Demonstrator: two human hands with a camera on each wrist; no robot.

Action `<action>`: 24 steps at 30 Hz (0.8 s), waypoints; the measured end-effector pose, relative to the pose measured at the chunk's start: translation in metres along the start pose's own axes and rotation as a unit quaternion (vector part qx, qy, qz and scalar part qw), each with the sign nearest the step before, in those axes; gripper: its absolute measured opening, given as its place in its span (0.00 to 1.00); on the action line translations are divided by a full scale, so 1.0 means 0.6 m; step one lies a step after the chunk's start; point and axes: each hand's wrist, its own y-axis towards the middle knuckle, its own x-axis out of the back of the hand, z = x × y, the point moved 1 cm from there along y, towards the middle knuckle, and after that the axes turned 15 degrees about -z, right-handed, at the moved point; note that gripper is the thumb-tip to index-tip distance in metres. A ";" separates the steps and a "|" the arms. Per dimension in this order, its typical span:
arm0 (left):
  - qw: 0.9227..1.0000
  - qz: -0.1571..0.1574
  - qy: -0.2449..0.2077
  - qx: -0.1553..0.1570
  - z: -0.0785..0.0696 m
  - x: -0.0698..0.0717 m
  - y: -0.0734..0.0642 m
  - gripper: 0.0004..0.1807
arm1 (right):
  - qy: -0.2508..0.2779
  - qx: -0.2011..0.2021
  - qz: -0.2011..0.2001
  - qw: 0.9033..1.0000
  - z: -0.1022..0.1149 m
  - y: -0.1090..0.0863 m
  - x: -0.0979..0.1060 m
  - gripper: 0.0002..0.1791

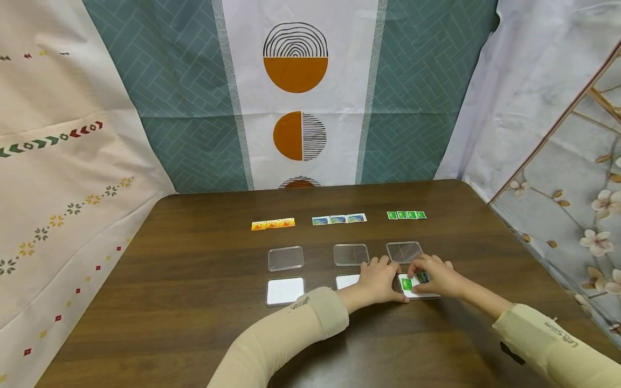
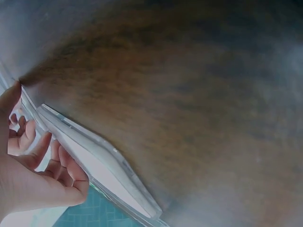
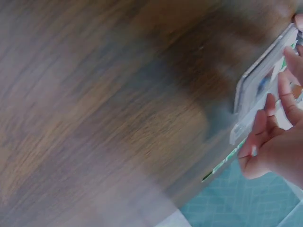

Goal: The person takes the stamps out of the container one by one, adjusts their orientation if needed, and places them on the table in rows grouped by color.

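Note:
My left hand [image 1: 375, 281] holds the left side of a shallow clear plastic case [image 1: 429, 296], thumb at its near corner and forefinger at its far one. A white insert [image 1: 406, 295] lies in this case. On it are a green stamp [image 1: 406, 284] and, to the right, a blue picture stamp [image 1: 422, 277] partly hidden under my right hand [image 1: 439, 278]. My right thumb and forefinger pinch the green stamp near its right edge. In the right wrist view, the other fingers [image 3: 259, 124] of that hand spread over the case.
Two more cases with white inserts [image 1: 285, 291] [image 1: 346, 281] sit leftward, the middle one partly behind my left hand. Clear lids [image 1: 285, 258] [image 1: 351, 255] [image 1: 404, 251] form a row beyond. Farther back lie orange stamps [image 1: 273, 223], blue stamps [image 1: 339, 219] and green stamps [image 1: 406, 215].

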 end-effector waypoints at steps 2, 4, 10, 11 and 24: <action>1.000 -0.001 -0.002 -0.001 0.001 0.000 0.000 0.32 | 0.007 -0.016 0.001 1.000 0.002 0.000 0.000 0.15; 1.000 -0.003 -0.002 -0.002 0.001 -0.001 0.000 0.32 | 0.010 -0.031 0.001 0.999 0.006 0.000 0.001 0.16; 1.000 0.001 -0.006 -0.007 0.000 0.000 -0.002 0.32 | 0.008 -0.081 0.002 0.997 0.014 0.002 -0.001 0.16; 1.000 0.001 -0.006 -0.008 0.000 0.000 -0.003 0.32 | 0.006 -0.087 0.001 0.996 0.016 0.001 -0.002 0.16; 1.000 0.018 -0.017 -0.009 0.009 -0.001 -0.006 0.32 | 0.045 -0.065 0.007 0.997 0.009 0.006 0.006 0.07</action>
